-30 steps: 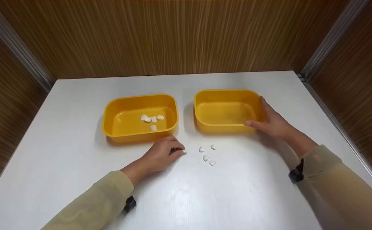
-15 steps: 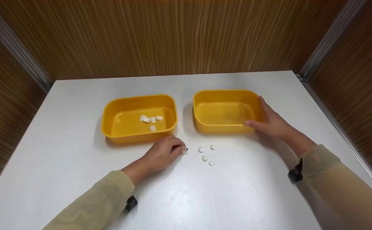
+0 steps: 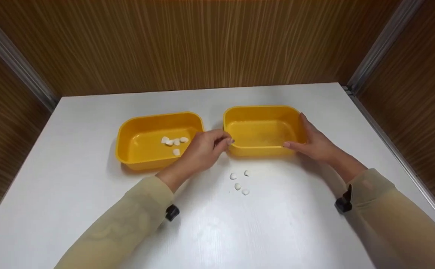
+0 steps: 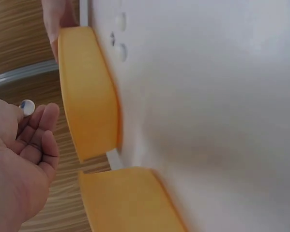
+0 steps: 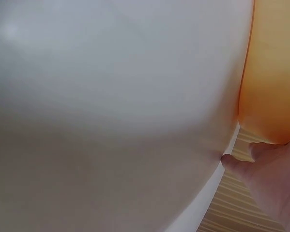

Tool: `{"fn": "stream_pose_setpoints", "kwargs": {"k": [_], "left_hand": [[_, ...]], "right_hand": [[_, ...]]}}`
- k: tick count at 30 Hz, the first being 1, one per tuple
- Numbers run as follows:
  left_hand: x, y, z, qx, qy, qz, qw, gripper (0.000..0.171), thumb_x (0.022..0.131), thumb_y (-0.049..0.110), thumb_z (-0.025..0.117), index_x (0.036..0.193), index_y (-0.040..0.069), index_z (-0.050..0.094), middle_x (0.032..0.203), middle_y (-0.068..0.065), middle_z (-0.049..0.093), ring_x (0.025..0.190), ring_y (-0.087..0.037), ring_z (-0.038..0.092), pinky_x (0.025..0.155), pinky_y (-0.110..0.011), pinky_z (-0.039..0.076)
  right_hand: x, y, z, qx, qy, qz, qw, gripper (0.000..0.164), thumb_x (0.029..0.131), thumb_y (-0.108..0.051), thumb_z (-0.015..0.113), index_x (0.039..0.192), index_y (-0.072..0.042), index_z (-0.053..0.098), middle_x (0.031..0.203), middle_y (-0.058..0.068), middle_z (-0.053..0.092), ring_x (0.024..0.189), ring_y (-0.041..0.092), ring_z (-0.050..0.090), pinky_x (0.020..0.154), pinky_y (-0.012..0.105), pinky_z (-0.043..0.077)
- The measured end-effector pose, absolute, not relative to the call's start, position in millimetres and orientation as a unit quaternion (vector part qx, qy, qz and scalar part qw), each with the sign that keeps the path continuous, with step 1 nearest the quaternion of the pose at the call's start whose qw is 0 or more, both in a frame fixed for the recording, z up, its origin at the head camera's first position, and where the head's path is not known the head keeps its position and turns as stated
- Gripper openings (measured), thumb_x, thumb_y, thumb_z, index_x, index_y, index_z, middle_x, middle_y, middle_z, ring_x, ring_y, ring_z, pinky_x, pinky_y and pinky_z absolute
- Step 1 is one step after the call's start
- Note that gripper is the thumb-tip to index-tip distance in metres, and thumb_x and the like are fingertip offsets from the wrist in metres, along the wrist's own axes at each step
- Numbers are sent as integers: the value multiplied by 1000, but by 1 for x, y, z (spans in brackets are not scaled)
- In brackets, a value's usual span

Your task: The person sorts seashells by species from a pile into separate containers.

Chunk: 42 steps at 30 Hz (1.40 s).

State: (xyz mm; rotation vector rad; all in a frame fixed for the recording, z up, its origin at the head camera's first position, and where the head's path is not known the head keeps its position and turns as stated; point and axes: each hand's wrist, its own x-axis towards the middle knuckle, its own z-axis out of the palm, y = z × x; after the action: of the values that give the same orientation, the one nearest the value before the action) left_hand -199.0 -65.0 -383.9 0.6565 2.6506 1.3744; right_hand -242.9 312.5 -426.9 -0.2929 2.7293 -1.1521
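My left hand [image 3: 201, 152] is raised between two yellow plastic boxes, its fingertips close by the near left corner of the right box [image 3: 258, 151]. Between thumb and fingers it pinches a small white round piece [image 4: 27, 107], which shows a dark patch in the left wrist view. My right hand [image 3: 316, 144] grips the right end of that box, thumb over the front rim and fingers along the side. Nothing lies on the visible floor of the right box. In the left box [image 3: 138, 164] are several white pieces [image 3: 176, 142]; my left hand and forearm hide its near right corner.
Several more white pieces [image 3: 238, 186] lie loose on the white table [image 3: 262, 231] in front of the right box. Wood-grain panels [image 3: 202, 45] enclose the table at the back and both sides.
My left hand has lifted off the table with the white piece and moved up and right toward the right box. My right hand has kept its grip.
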Motion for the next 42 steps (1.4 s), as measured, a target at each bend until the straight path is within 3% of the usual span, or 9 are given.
{"fn": "stream_pose_setpoints", "kwargs": {"k": [11, 23, 32, 36, 42], "left_hand": [[-248, -25, -379, 213, 872, 440, 17, 27, 111, 25, 60, 125, 7, 73, 112, -5, 73, 94, -16, 61, 91, -22, 56], [-269, 4, -390, 214, 882, 421, -9, 25, 111, 24, 60, 121, 6, 75, 109, -1, 72, 95, -16, 61, 91, -24, 53], [-259, -2, -387, 219, 875, 432, -10, 25, 111, 23, 61, 128, 9, 71, 118, 0, 69, 105, -15, 60, 103, -27, 52], [-245, -13, -383, 233, 861, 452, -3, 28, 110, 23, 61, 132, 7, 70, 117, -1, 70, 99, -15, 62, 104, -30, 53], [-218, -30, -380, 253, 847, 467, 5, 27, 108, 20, 65, 131, 7, 70, 116, -1, 72, 103, -15, 64, 98, -29, 55]], "right_hand": [[-243, 314, -428, -100, 912, -390, 76, 119, 93, -53, 80, 172, -25, -4, 176, 9, 15, 154, 36, 26, 128, 62, 12], [-243, 313, -426, -96, 920, -371, 80, 125, 93, -55, 79, 171, -14, -10, 178, 12, 3, 161, 39, 12, 128, 62, 9], [-243, 315, -423, -100, 920, -369, 83, 126, 93, -55, 78, 170, -13, -12, 178, 13, -2, 162, 40, 8, 128, 63, 9], [-245, 317, -425, -103, 918, -376, 79, 124, 93, -54, 79, 171, -16, -10, 178, 12, 3, 161, 40, 13, 128, 63, 9], [-245, 320, -424, -108, 917, -375, 77, 123, 94, -50, 79, 171, -17, -11, 178, 14, 4, 160, 42, 16, 127, 65, 10]]}}
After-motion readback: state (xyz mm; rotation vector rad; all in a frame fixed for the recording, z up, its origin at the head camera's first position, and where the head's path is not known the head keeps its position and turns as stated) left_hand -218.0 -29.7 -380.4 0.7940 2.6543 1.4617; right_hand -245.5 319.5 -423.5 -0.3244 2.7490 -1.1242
